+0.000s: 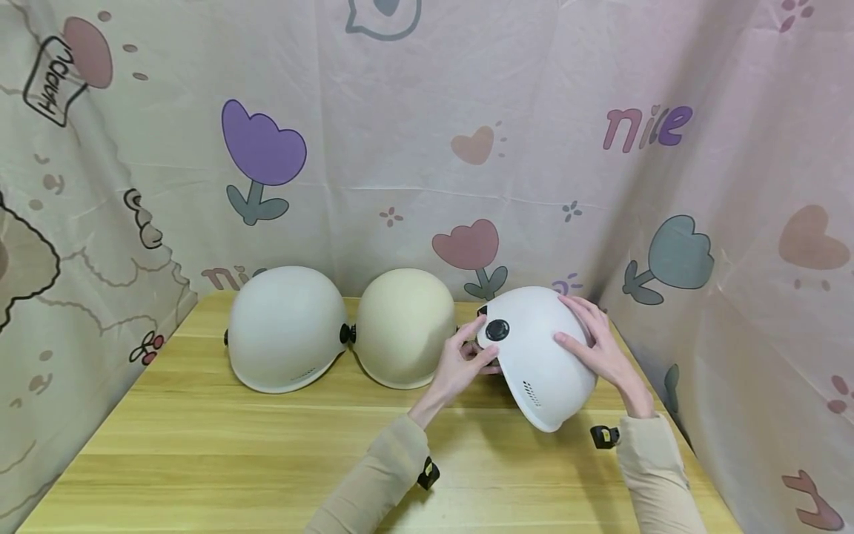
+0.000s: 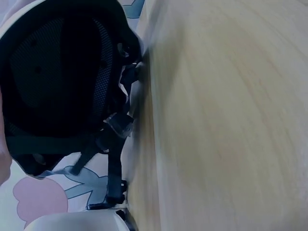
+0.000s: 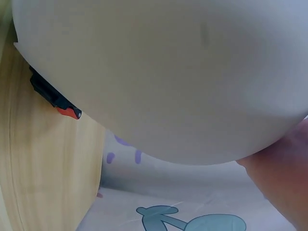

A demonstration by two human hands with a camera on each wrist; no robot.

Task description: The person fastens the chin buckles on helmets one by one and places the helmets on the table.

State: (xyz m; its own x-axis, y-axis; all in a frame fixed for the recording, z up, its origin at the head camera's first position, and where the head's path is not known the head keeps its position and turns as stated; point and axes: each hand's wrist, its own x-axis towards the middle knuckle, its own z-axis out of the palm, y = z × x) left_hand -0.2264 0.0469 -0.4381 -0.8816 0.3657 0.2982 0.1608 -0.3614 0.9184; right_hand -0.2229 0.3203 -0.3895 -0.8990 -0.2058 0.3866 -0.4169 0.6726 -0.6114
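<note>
The person holds a white helmet (image 1: 543, 356) in both hands at the right end of the wooden surface (image 1: 233, 445), tilted, its dark lining (image 2: 57, 82) open to the left wrist view. The left hand (image 1: 459, 365) has a narrow grip on the edge, beside a round black knob (image 1: 497, 330); the right hand (image 1: 603, 352) has a wider one, thumb apart from the fingers over the shell. Whether the shell touches the surface cannot be told. A black strap (image 2: 114, 168) hangs from it. A cream helmet (image 1: 405, 326) and a pale grey helmet (image 1: 287, 326) stand in a row to its left.

The step in hand looks like turning or positioning the white helmet; the next move probably calls for steady two-handed support, with the strap kept free.
</note>
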